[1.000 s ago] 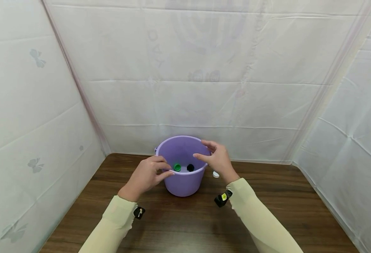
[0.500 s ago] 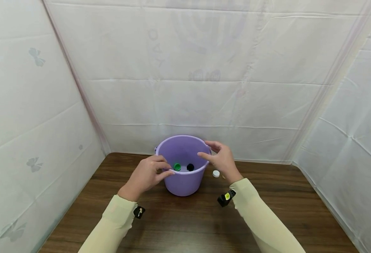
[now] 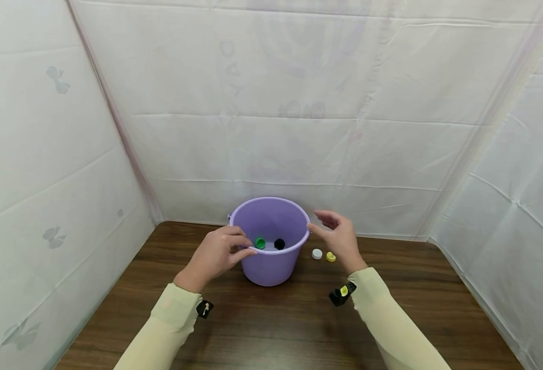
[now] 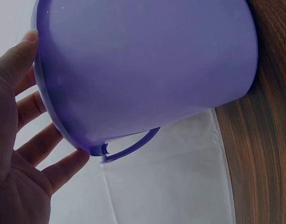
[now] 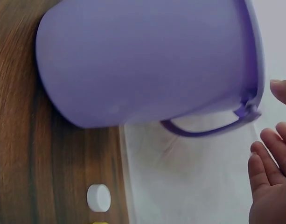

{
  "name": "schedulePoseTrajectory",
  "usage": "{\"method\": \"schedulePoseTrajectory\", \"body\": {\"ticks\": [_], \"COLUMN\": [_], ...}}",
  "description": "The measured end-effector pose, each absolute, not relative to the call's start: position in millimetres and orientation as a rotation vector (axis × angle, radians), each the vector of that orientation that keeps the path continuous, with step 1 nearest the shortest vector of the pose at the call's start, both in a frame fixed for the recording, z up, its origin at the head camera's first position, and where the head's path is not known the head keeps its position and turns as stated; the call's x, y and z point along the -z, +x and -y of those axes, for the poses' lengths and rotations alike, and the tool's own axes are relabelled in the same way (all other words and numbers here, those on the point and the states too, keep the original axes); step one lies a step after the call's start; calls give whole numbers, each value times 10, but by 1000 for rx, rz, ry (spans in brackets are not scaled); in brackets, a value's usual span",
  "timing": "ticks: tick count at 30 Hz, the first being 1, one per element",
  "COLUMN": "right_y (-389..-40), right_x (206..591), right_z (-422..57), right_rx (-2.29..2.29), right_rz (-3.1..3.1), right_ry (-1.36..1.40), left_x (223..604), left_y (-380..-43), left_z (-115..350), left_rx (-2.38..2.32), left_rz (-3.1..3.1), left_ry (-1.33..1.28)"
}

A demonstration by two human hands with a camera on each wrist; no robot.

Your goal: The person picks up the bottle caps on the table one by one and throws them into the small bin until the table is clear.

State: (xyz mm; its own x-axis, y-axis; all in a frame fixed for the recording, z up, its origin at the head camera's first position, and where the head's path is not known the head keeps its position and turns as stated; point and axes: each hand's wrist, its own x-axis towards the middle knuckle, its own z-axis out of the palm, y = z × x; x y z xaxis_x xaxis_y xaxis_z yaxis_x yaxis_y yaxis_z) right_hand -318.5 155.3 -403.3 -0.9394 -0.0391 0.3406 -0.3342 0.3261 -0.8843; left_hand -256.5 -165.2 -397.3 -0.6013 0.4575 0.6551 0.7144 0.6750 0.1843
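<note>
A purple bucket (image 3: pixel 269 270) stands upright on the wooden table, its handle hanging down at the back in both wrist views. At the near left of its rim, my left hand (image 3: pixel 213 258) holds on, thumb outside and fingers over the edge. My right hand (image 3: pixel 342 242) is just beside the rim's right side, apart from it in the right wrist view, with fingers spread and nothing in them. Inside the bucket lie a green bottle cap (image 3: pixel 259 243) and a black round cap (image 3: pixel 279 244). To its right on the table sit a white cap (image 3: pixel 317 254) and a yellow cap (image 3: pixel 330 256).
White sheeting forms a back wall (image 3: pixel 271 154) close behind the bucket, with side walls at left and right. The brown wooden table (image 3: pixel 262 329) extends in front and to both sides. A black strap-on device (image 3: pixel 342 294) sits at the right wrist.
My right hand has come away from the bucket's rim and moved right, uncovering the white cap fully and then the yellow one. The left hand stays on the rim.
</note>
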Motion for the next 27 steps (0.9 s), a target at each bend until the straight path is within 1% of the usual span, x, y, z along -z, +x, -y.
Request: {"method": "schedulePoseTrajectory", "body": {"ticks": [10,17,27], "right_y": [-3213,-3234,-3283], "right_x": [4245,4434,4688], "right_z": [-1733,-1834,-1958], "right_rx": [-1712,-1642,-1616], "right_rz": [2267,2310,2346], "right_ry": [246,163,121], "left_x": [3971,3960,3960], "left_y": [-2555,-2548,-2546], "left_z": [1644,1650,1643], "left_rx": [581,577,586], "left_rz": [2316,2329,2332], "left_ry": [-888,-885,-882]}}
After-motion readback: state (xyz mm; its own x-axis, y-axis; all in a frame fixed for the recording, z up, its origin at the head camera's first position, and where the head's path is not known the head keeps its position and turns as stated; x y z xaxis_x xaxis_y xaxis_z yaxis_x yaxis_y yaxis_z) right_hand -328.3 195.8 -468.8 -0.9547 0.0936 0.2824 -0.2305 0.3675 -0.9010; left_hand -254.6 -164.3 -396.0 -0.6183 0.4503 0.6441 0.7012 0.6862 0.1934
